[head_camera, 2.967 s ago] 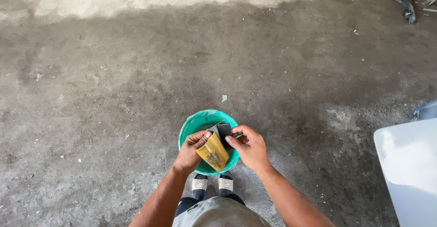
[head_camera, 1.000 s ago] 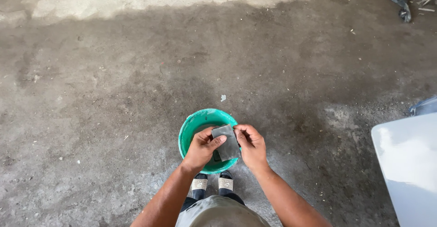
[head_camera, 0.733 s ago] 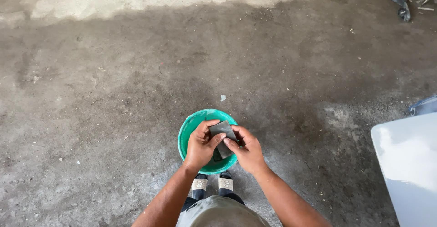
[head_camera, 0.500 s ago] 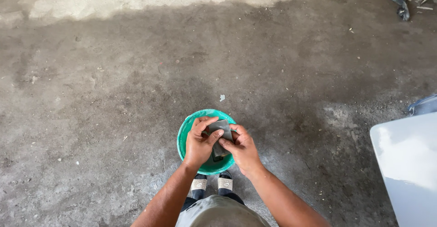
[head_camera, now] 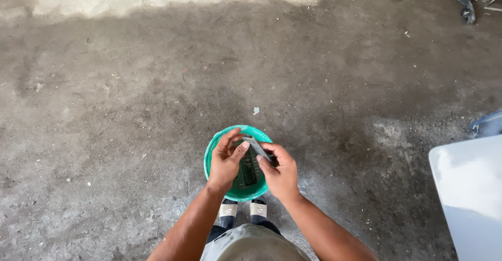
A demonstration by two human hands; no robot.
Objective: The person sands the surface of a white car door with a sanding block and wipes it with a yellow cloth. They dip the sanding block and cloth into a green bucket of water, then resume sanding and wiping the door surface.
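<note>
I stand over a green bucket (head_camera: 211,155) on the concrete floor. My right hand (head_camera: 281,173) grips a folded grey sheet (head_camera: 257,148), which shows as a narrow strip slanting over the bucket. My left hand (head_camera: 226,160) is beside it, with fingertips and thumb at the strip's upper end. Both hands hover over the bucket's mouth. A dark flat object (head_camera: 249,171) lies inside the bucket under the hands. My feet in sandals (head_camera: 241,208) stand just behind the bucket.
A white flat panel (head_camera: 468,193) lies at the right edge, with a blue thing (head_camera: 489,125) behind it. Dark scrap (head_camera: 463,4) sits at the far right top. A small pale chip (head_camera: 256,111) lies on the floor beyond the bucket.
The sheet showed a yellow back three seconds ago. Both hands have since folded and pressed it, and now it is a narrow grey strip between them.
</note>
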